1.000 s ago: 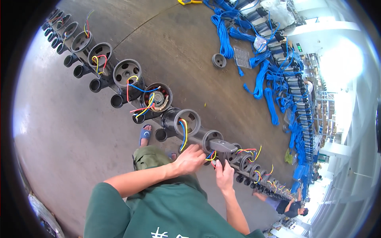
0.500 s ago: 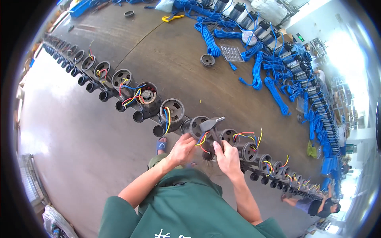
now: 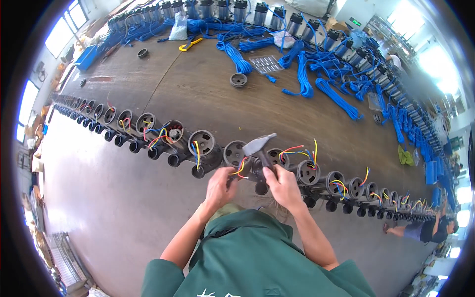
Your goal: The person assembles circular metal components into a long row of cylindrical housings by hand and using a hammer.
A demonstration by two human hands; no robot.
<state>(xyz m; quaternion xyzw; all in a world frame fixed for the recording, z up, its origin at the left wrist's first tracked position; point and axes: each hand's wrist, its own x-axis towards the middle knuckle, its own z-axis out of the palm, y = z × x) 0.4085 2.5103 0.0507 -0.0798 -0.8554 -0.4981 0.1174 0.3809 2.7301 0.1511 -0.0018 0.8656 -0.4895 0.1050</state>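
My right hand (image 3: 285,187) grips the dark handle of a hammer (image 3: 259,144). Its grey metal head is raised over the row, between two black round pump housings, overlapping the rim of the left one. That open-topped housing (image 3: 231,150) stands just beyond my left hand (image 3: 220,188). Red, yellow and blue wires (image 3: 242,167) hang out beside my left fingertips. The left fingers are curled closed at the housing's lower side; what they hold is hidden. To the left is another housing (image 3: 202,142) with slotted openings, its wires hanging over a short pipe mouth.
The row of housings runs across the work surface (image 3: 188,99). Blue cable coils (image 3: 341,99) and silver motors lie beyond, near a loose black ring cap (image 3: 238,80), a clear tray (image 3: 265,64) and a yellow tool (image 3: 190,44). Another person (image 3: 430,230) is at far right.
My view has tilted up, showing more of the far motors and windows. The hammer stays raised in my right hand, and my left hand stays closed beside the same wires.
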